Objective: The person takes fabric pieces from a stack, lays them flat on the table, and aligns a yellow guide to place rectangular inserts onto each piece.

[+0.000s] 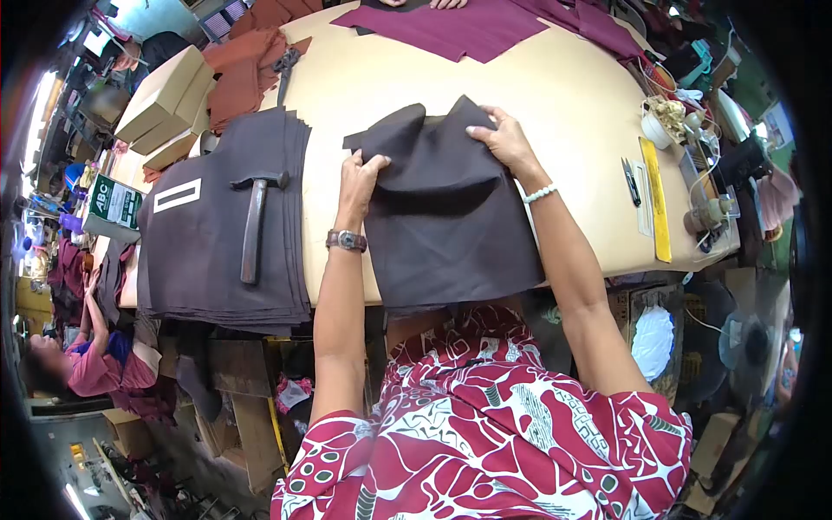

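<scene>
A dark brown cloth piece [451, 243] lies on the pale table in front of me, its far part raised in folds. My left hand [360, 178] pinches its left edge near the far end. At the upper right corner, my right hand [507, 139] grips the same cloth between thumb and fingers. To the left is a stack of similar dark cloth [217, 251], with a hammer [254, 217] and a pale rectangular frame [177, 195] lying on it.
Purple cloth [459, 30] and another person's hands [446, 4] are at the far edge. Scissors [284, 69] lie by rust-coloured cloth [238, 78]. A yellow ruler [656, 199] and a cutter [631, 182] sit right. Another person [108, 355] works at far left.
</scene>
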{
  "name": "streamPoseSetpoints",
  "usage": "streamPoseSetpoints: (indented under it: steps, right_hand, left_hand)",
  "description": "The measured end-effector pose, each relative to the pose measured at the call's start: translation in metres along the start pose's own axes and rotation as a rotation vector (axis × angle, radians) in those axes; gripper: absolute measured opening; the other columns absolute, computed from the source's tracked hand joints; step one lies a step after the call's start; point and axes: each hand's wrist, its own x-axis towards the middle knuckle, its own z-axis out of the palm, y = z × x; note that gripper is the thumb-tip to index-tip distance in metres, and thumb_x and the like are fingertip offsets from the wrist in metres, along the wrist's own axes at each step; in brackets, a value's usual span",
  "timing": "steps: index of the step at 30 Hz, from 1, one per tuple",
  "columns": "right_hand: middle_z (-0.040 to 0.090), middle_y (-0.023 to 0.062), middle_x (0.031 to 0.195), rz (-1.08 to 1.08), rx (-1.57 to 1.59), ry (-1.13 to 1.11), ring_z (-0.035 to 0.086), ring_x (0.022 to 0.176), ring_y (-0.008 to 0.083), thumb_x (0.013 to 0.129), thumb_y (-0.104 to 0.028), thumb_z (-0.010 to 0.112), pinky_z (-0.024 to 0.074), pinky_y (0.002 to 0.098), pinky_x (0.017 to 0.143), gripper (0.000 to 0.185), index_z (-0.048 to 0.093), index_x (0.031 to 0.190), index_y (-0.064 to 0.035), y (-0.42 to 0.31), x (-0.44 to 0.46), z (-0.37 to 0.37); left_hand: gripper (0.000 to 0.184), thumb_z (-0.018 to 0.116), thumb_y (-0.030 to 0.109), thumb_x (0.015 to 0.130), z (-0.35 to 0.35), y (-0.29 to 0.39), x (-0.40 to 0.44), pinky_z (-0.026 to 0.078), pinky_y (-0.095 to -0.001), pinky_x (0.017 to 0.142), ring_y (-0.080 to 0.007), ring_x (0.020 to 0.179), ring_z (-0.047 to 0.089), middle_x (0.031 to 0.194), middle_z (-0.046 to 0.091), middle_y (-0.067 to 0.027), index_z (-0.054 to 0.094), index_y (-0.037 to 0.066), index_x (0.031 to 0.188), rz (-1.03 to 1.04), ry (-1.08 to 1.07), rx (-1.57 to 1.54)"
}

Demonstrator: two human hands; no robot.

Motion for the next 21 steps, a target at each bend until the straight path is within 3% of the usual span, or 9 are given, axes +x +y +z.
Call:
streamPoseSetpoints:
  steps: [3, 4, 7, 8, 10, 13, 17, 21]
  right_hand:
    - [0.056, 0.0261, 0.117, -0.088, 0.439, 0.007, 0.06, 0.102, 0.0297, 0.078, -0.017, 0.068, 0.0476, 0.0328, 0.088, 0.057, 0.046, 0.126, 0.0065, -0.016, -0.006, -0.016]
    - [0.063, 0.0211, 0.103, -0.196, 0.201, 0.161, 0.064, 0.091, 0.026, 0.08, -0.016, 0.066, 0.0498, 0.0328, 0.081, 0.052, 0.048, 0.124, 0.0052, -0.006, -0.002, -0.016]
    - [0.067, 0.0156, 0.084, 0.121, -0.257, 0.207, 0.065, 0.079, 0.0246, 0.081, -0.016, 0.064, 0.0496, 0.0345, 0.076, 0.048, 0.049, 0.123, 0.0043, 0.0, -0.01, -0.035]
    - [0.065, 0.0124, 0.071, 0.103, -0.278, 0.247, 0.065, 0.071, 0.0247, 0.082, -0.015, 0.061, 0.0488, 0.036, 0.073, 0.044, 0.051, 0.121, 0.0019, 0.02, -0.007, -0.036]
    - [0.065, 0.0121, 0.072, 0.112, -0.299, 0.25, 0.064, 0.072, 0.0255, 0.082, -0.016, 0.062, 0.0489, 0.0368, 0.074, 0.043, 0.051, 0.121, 0.0004, 0.026, -0.007, -0.036]
    - [0.066, 0.0121, 0.075, 0.148, -0.38, 0.231, 0.065, 0.074, 0.0276, 0.082, -0.019, 0.063, 0.0494, 0.0385, 0.074, 0.044, 0.051, 0.122, -0.0022, 0.018, -0.006, -0.033]
    - [0.065, 0.0102, 0.073, 0.109, -0.556, 0.259, 0.065, 0.074, 0.0254, 0.081, -0.023, 0.067, 0.0497, 0.0387, 0.072, 0.048, 0.051, 0.121, -0.001, 0.023, 0.001, -0.024]
    - [0.067, 0.0163, 0.084, 0.111, -0.614, 0.222, 0.065, 0.085, 0.0339, 0.082, -0.027, 0.065, 0.0509, 0.0421, 0.075, 0.049, 0.049, 0.123, -0.0062, 0.015, -0.001, -0.022]
  left_hand:
    - [0.023, 0.06, 0.012, 0.075, 0.005, -0.012, 0.036, 0.045, -0.0271, 0.07, -0.0147, 0.074, 0.058, 0.082, 0.065, -0.0078, 0.063, -0.008, 0.087, 0.064, -0.008, 0.037]
    - [0.024, 0.06, 0.012, 0.075, 0.013, -0.013, 0.045, 0.045, -0.0273, 0.07, -0.0147, 0.075, 0.058, 0.083, 0.066, -0.0084, 0.063, -0.008, 0.088, 0.083, -0.001, 0.068]
    - [0.032, 0.06, 0.016, 0.075, 0.031, -0.016, 0.074, 0.046, -0.0293, 0.075, -0.0184, 0.082, 0.061, 0.09, 0.067, -0.0147, 0.063, -0.009, 0.096, 0.088, -0.02, 0.167]
    - [0.034, 0.06, 0.017, 0.075, 0.036, -0.019, 0.082, 0.047, -0.0301, 0.078, -0.0206, 0.085, 0.062, 0.092, 0.067, -0.0165, 0.063, -0.009, 0.098, 0.083, -0.039, 0.188]
    - [0.04, 0.06, 0.018, 0.075, 0.043, -0.032, 0.103, 0.046, -0.0337, 0.088, -0.0297, 0.099, 0.062, 0.101, 0.065, -0.0226, 0.062, -0.006, 0.106, 0.155, 0.031, 0.335]
    - [0.042, 0.061, 0.02, 0.075, 0.043, -0.029, 0.106, 0.045, -0.0356, 0.092, -0.0338, 0.105, 0.059, 0.107, 0.063, -0.0245, 0.061, -0.005, 0.11, 0.124, 0.063, 0.459]
    - [0.039, 0.065, 0.023, 0.078, 0.032, -0.016, 0.092, 0.048, -0.0379, 0.082, -0.0315, 0.089, 0.064, 0.092, 0.067, -0.021, 0.062, -0.006, 0.104, 0.097, 0.124, 0.589]
    - [0.044, 0.069, 0.015, 0.078, 0.02, -0.014, 0.069, 0.047, -0.0272, 0.062, -0.0129, 0.068, 0.057, 0.076, 0.062, -0.0076, 0.054, -0.004, 0.114, 0.11, 0.163, 0.514]
